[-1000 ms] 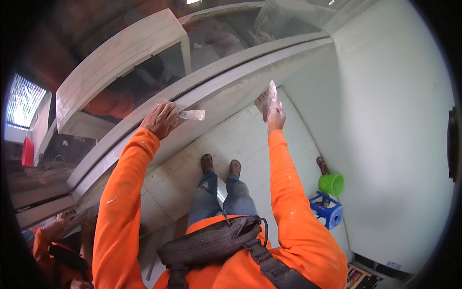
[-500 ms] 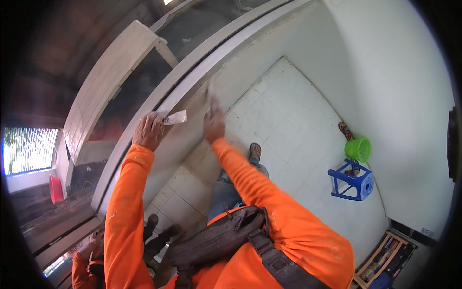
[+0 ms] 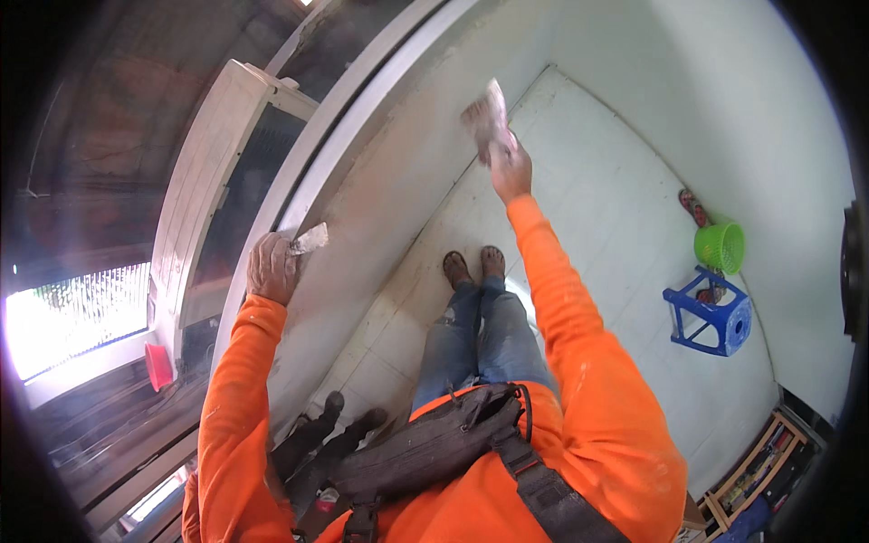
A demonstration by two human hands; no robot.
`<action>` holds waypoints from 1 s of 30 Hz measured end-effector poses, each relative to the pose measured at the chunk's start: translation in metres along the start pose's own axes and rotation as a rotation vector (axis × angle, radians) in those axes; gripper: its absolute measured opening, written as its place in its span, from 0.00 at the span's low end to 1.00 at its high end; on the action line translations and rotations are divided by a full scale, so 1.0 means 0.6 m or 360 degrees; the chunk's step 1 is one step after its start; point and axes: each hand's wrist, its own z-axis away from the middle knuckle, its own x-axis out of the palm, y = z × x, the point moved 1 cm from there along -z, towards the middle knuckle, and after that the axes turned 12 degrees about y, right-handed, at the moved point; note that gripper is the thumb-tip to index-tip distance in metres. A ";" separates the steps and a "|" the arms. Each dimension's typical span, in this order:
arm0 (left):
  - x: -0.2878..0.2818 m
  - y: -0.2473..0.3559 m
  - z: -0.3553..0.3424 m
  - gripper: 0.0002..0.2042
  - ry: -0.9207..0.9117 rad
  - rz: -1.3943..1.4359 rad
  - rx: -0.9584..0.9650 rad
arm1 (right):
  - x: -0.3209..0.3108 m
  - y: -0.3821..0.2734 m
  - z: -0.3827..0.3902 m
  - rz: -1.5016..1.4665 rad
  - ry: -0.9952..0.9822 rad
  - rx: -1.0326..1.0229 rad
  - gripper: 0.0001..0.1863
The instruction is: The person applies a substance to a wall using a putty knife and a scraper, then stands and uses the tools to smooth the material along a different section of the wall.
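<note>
My left hand (image 3: 272, 269) rests on the edge of the pale window frame (image 3: 312, 176), fingers closed round a small putty knife whose whitish, smeared blade (image 3: 310, 239) sticks out to the right. Farther forward and to the right, my right hand (image 3: 511, 170) grips a broader putty knife (image 3: 490, 113). Motion blurs this tool, and its handle is mostly covered by the fingers. Its blade points up and left, overlapping the wall (image 3: 380, 181) below the frame; I cannot tell whether they touch. Brownish, uneven patches mark that wall.
A blue plastic stool (image 3: 715, 317) and a green basket (image 3: 720, 246) stand by the right wall, with sandals beside them. A wooden rack (image 3: 756, 471) sits at lower right. Dark-clad legs (image 3: 308, 448) show at lower left. Beyond the frame is a long white unit (image 3: 204, 172).
My right hand has swung forward and right, away from its place close to the wall. The left hand still holds its putty knife on the frame. The whole view has shifted.
</note>
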 end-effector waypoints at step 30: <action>-0.018 -0.003 0.010 0.16 -0.0086 -0.0089 -0.0109 | 0.012 -0.003 0.175 -0.0894 -0.0401 0.0990 0.14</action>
